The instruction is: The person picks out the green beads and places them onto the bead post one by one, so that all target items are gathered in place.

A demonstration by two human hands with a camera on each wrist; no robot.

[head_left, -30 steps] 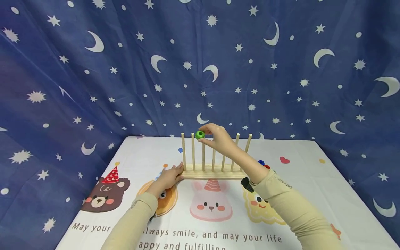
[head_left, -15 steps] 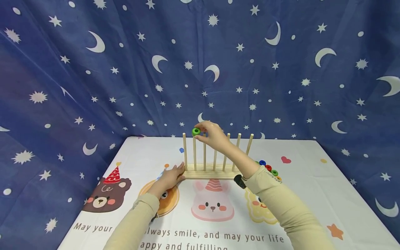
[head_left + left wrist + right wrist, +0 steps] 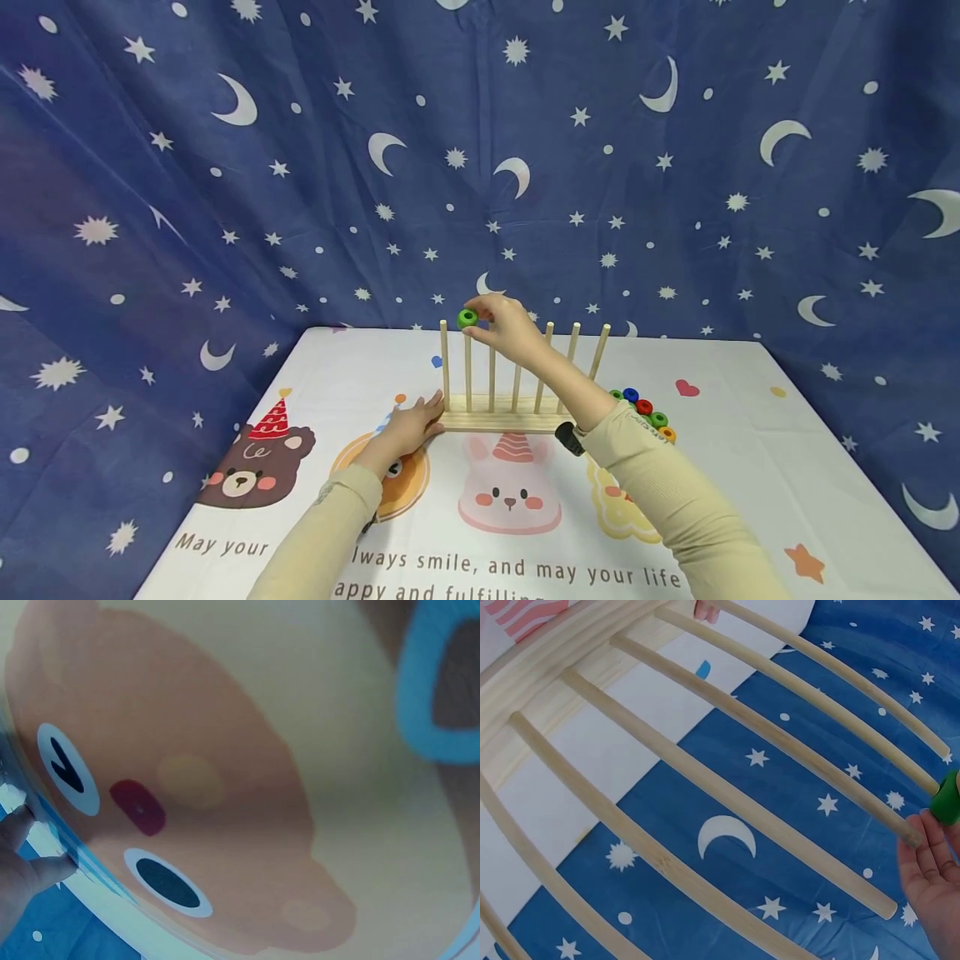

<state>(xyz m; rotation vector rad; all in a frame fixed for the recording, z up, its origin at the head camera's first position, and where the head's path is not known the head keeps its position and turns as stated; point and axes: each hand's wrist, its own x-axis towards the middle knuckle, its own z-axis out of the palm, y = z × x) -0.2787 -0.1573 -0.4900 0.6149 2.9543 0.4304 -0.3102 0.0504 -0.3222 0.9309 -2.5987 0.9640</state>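
Observation:
A wooden peg rack point(image 3: 510, 423) stands on the table, with a row of several upright pegs rising from its base. Between thumb and fingers, my right hand point(image 3: 512, 327) pinches a green bead point(image 3: 467, 318) with a hole through it. The bead is right at the tip of the second peg from the left point(image 3: 468, 371); in the right wrist view the green bead point(image 3: 946, 801) meets that peg's end. My left hand point(image 3: 408, 427) touches the left end of the base, fingers extended. Only a finger and thumb of the left hand point(image 3: 34, 862) show in the left wrist view.
Several loose beads, including a blue bead point(image 3: 631, 395), a red bead point(image 3: 643, 407) and an orange bead point(image 3: 667, 434), lie right of the rack, partly behind the right sleeve. A printed white cloth point(image 3: 720, 467) covers the table. A dark blue curtain point(image 3: 420, 208) hangs behind.
My right hand has carried the green bead left, from near the third peg to the tip of the second. The left hand stays at the rack's end. More loose beads show past the right sleeve.

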